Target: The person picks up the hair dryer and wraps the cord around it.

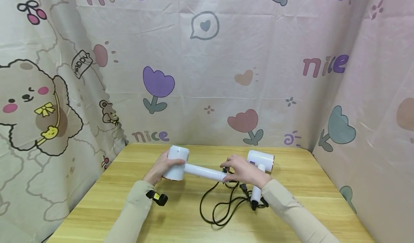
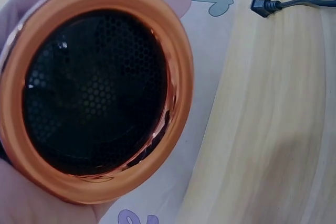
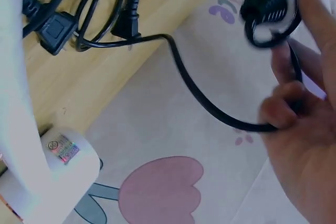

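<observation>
A white hair dryer (image 1: 203, 172) is held above the table between both hands. My left hand (image 1: 161, 167) grips its barrel, with the thumb across the front. The copper-coloured rim (image 2: 181, 72) and dark mesh at one end of the barrel fill much of the left wrist view. At the other end, my right hand (image 1: 244, 169) is at the tip of the handle. In the right wrist view its fingers curl round the black power cord (image 3: 210, 106), and the thumb touches the handle end (image 3: 270, 3). The cord bends round near that end.
A second white hair dryer (image 1: 261, 160) lies on the wooden table (image 1: 181, 214), beside the right forearm. Black cord loops (image 1: 223, 203) and a plug (image 1: 243, 188) lie in front of it. A printed curtain (image 1: 207, 74) encloses the back and sides. The left wrist wears a black band device (image 1: 158, 197).
</observation>
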### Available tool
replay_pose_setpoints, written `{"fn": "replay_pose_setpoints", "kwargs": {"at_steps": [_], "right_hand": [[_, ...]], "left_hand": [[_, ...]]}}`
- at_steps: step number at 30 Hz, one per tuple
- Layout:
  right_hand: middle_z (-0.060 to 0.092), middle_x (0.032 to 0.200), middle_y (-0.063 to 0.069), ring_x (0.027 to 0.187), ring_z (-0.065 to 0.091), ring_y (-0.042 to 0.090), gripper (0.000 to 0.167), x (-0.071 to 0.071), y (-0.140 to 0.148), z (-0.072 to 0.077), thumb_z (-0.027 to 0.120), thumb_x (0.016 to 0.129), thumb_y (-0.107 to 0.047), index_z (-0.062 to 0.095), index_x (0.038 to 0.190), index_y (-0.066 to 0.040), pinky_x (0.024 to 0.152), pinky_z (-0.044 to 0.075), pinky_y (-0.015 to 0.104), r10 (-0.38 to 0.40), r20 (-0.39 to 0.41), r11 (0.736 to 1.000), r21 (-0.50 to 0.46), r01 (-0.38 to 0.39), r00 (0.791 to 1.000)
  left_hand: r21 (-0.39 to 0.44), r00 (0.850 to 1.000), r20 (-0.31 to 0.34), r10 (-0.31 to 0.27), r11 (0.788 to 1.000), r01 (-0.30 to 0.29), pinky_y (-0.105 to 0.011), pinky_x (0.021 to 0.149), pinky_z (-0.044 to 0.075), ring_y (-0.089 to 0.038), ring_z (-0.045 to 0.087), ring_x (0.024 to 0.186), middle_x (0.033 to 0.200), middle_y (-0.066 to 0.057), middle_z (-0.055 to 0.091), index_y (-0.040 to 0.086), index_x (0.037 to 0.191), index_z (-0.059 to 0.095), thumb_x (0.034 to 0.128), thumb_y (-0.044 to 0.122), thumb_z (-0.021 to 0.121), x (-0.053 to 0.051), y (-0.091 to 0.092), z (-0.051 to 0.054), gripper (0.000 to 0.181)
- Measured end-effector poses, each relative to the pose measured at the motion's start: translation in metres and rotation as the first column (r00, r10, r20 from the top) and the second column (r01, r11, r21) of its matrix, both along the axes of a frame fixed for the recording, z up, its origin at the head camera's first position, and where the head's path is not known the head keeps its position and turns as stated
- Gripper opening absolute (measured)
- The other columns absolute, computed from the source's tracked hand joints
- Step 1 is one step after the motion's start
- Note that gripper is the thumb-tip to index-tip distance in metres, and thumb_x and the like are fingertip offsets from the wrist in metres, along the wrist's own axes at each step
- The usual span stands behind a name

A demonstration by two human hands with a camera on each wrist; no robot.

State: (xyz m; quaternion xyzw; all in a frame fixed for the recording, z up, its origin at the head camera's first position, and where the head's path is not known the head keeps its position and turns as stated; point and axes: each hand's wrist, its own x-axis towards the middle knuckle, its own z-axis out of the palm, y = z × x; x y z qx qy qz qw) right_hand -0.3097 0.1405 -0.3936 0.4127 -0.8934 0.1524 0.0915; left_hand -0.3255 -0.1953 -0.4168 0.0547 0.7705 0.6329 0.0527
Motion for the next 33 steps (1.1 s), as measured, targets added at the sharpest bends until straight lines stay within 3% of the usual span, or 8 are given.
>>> {"fn": "replay_pose_setpoints", "kwargs": {"at_steps": [5, 9, 13, 19, 30, 33], "right_hand": [[0.061, 0.090, 0.000, 0.073, 0.049, 0.008, 0.049, 0.003, -0.001, -0.004, 0.080, 0.078, -0.033, 0.068, 0.118, -0.008, 0.059, 0.043, 0.018, -0.042, -0.135, 0.998, -0.055, 0.035, 0.990], [0.057, 0.081, -0.004, 0.065, 0.045, 0.004, 0.040, 0.004, -0.002, -0.008, 0.080, 0.078, -0.034, 0.068, 0.106, -0.008, 0.054, 0.041, 0.017, -0.125, -0.231, 0.990, -0.096, 0.105, 0.965], [0.054, 0.070, -0.007, 0.057, 0.042, 0.003, 0.029, 0.004, -0.004, -0.015, 0.081, 0.076, -0.033, 0.069, 0.091, -0.011, 0.047, 0.036, 0.016, -0.209, -0.325, 0.973, -0.166, 0.162, 0.922], [0.063, 0.072, -0.003, 0.054, 0.050, 0.005, 0.026, 0.002, -0.009, -0.029, 0.081, 0.079, -0.020, 0.072, 0.100, -0.008, 0.045, 0.038, 0.016, -0.277, -0.456, 0.946, -0.285, 0.157, 0.846], [0.074, 0.094, 0.009, 0.071, 0.071, 0.021, 0.015, 0.000, -0.016, -0.041, 0.074, 0.086, -0.012, 0.076, 0.100, -0.005, 0.055, 0.058, 0.032, -0.410, -0.466, 0.874, -0.447, 0.191, 0.784], [0.075, 0.100, 0.012, 0.080, 0.073, 0.025, 0.015, 0.001, -0.018, -0.042, 0.074, 0.085, -0.010, 0.077, 0.098, -0.004, 0.061, 0.060, 0.035, -0.437, -0.418, 0.840, -0.507, 0.195, 0.796]], "left_hand": [[0.016, 0.998, -0.003, 0.070, 0.997, -0.070, -0.042, 0.070, 0.059, -0.027, 0.064, 0.093, 0.120, -0.019, 0.058, 0.012, 0.136, 0.045, 0.0780, 0.028, 0.079, 0.001, 0.002, -0.004, 0.069], [0.044, 0.992, 0.005, 0.122, 0.992, -0.122, -0.043, 0.066, 0.060, -0.028, 0.064, 0.090, 0.120, -0.020, 0.057, 0.014, 0.137, 0.044, 0.0777, 0.031, 0.079, 0.002, 0.005, -0.007, 0.071], [0.081, 0.988, -0.001, 0.155, 0.985, -0.155, -0.045, 0.062, 0.060, -0.028, 0.065, 0.087, 0.119, -0.021, 0.056, 0.014, 0.138, 0.042, 0.0790, 0.030, 0.078, 0.002, 0.011, -0.008, 0.071], [0.137, 0.974, 0.016, 0.226, 0.964, -0.226, -0.044, 0.062, 0.061, -0.025, 0.066, 0.082, 0.117, -0.019, 0.058, 0.013, 0.137, 0.043, 0.0805, 0.029, 0.077, 0.004, 0.021, -0.011, 0.068], [0.206, 0.941, 0.016, 0.339, 0.919, -0.335, -0.041, 0.064, 0.061, -0.023, 0.066, 0.085, 0.120, -0.017, 0.055, 0.011, 0.135, 0.045, 0.0779, 0.031, 0.081, 0.005, 0.033, -0.014, 0.071], [0.226, 0.935, 0.019, 0.354, 0.910, -0.349, -0.040, 0.065, 0.061, -0.023, 0.065, 0.087, 0.121, -0.016, 0.054, 0.011, 0.136, 0.044, 0.0773, 0.031, 0.081, 0.006, 0.036, -0.014, 0.072]]}}
